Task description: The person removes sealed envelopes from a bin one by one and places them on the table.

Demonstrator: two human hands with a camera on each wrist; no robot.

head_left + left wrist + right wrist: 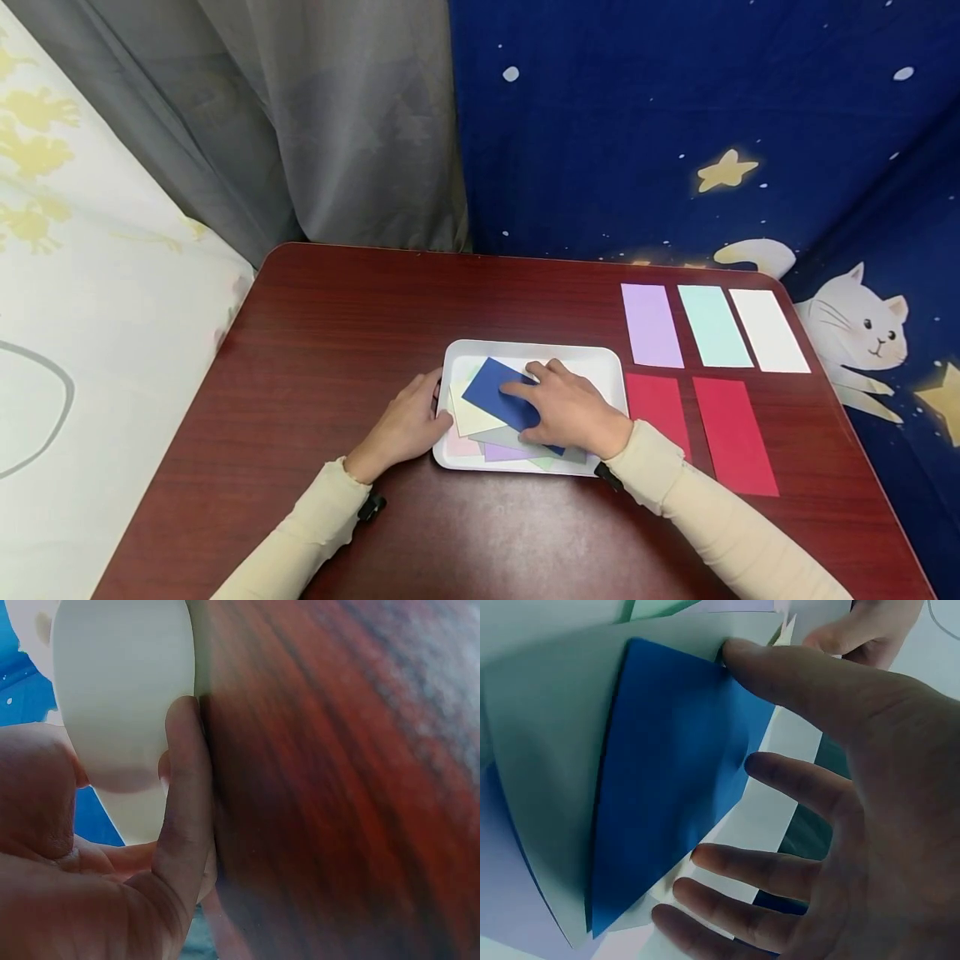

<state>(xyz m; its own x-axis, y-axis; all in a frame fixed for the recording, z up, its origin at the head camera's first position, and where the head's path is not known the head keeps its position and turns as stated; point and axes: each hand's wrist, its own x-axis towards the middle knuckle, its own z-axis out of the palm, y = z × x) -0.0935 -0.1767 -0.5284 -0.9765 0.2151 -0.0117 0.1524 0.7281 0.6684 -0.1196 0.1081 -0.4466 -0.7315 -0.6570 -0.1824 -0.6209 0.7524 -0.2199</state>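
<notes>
Blue card (486, 392), plain, rectangular, right hand (572, 410) spread over it, left hand (405, 423) pinching tray (606, 372)

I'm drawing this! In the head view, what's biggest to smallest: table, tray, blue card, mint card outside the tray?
1. Table
2. Tray
3. Blue card and mint card: unsure, as the right hand covers some blue.

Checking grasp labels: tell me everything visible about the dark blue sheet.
The dark blue sheet is plain, thin, rectangular and looks like paper or card. It lies askew on top of paler sheets in the white tray, roughly flat but slightly buckled. The right hand covers part of it in the head view; thumb and forefinger appear to touch it.
</notes>
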